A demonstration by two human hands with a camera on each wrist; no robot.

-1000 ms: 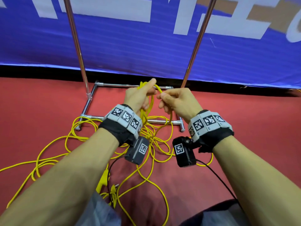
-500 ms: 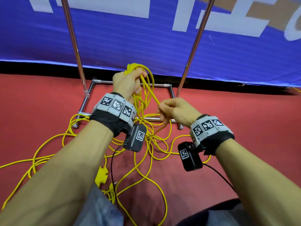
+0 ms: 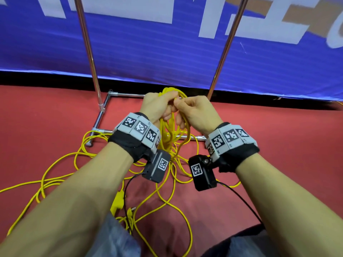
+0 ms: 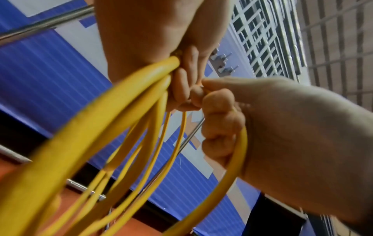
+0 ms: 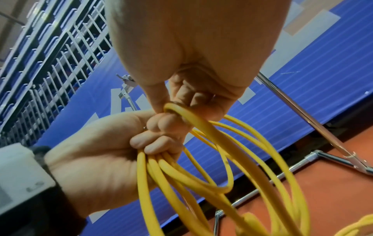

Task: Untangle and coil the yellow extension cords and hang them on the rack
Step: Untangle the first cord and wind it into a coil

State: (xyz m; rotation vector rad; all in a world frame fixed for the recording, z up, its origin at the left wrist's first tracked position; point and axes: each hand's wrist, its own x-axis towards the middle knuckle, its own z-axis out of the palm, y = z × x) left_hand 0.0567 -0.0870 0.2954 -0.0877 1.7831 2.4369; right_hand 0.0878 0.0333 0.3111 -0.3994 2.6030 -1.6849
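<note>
My left hand (image 3: 159, 104) grips a bundle of several hanging loops of yellow extension cord (image 3: 171, 130), fingers curled round the top of the coil (image 5: 161, 161). My right hand (image 3: 193, 110) sits right against it, thumb and forefinger pinching one strand (image 5: 175, 110) at the coil's top, with a loop running under its palm (image 4: 238, 156). More yellow cord (image 3: 55, 173) lies tangled on the red floor, and a yellow plug (image 3: 117, 201) lies near my knees. The chrome rack (image 3: 89, 49) stands just beyond my hands.
The rack's base bars (image 3: 101, 115) lie on the red floor under the hanging loops. Its second upright (image 3: 226, 45) rises to the right. A blue banner (image 3: 167, 43) closes off the back. Black camera cables (image 3: 239, 199) trail from my wrists.
My right hand rose from lower right and met my left hand at the top of the coil, bringing another loop. My left hand dropped slightly toward the middle.
</note>
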